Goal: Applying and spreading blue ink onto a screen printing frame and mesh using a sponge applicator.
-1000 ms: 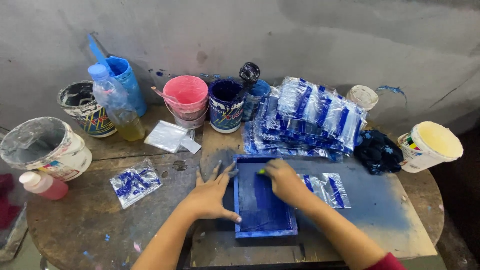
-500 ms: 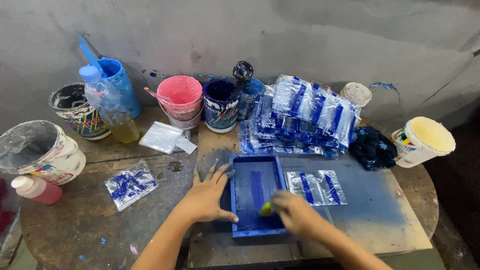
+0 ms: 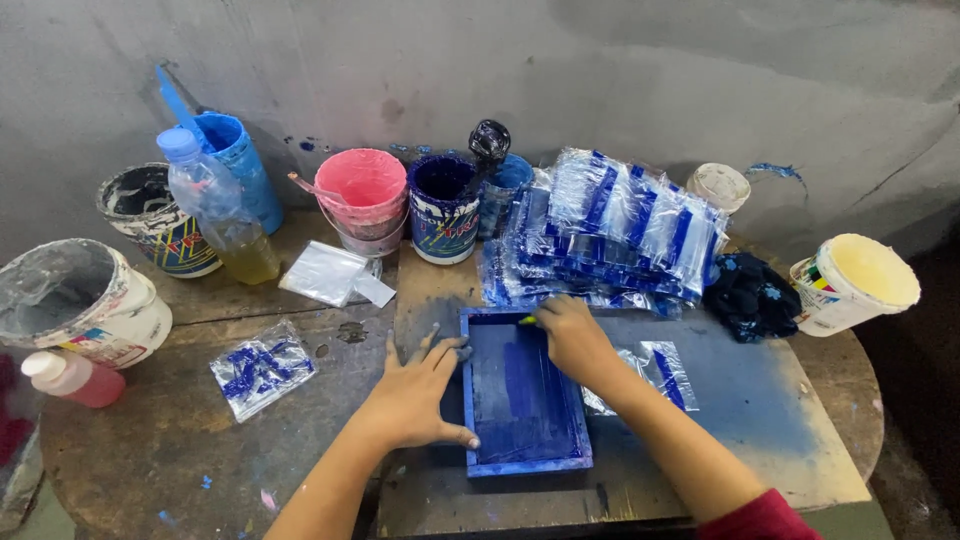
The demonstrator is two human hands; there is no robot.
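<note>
A blue-stained printing frame [image 3: 522, 465] lies flat on a blue-smeared board [image 3: 760, 410] in front of me. My left hand [image 3: 415, 390] presses on the frame's left edge, fingers spread, thumb along the rail. My right hand [image 3: 572, 335] is at the frame's far right corner, closed around a small tool with a yellow-green tip [image 3: 527, 320] that rests on the blue screen. Under the frame's right side lies a clear plastic bag with blue print [image 3: 665, 368].
A heap of printed clear bags [image 3: 620, 230] lies behind the frame. Paint tubs stand along the wall: blue [image 3: 442, 205], pink [image 3: 360, 195], white [image 3: 75, 300] and cream [image 3: 855, 280]. A plastic bottle [image 3: 215, 205], a dark rag [image 3: 750, 295] and loose bags [image 3: 262, 367] are around.
My right hand has pushed the tool from the near end of the screen back up to the far end. The left hand has stayed on the frame's edge.
</note>
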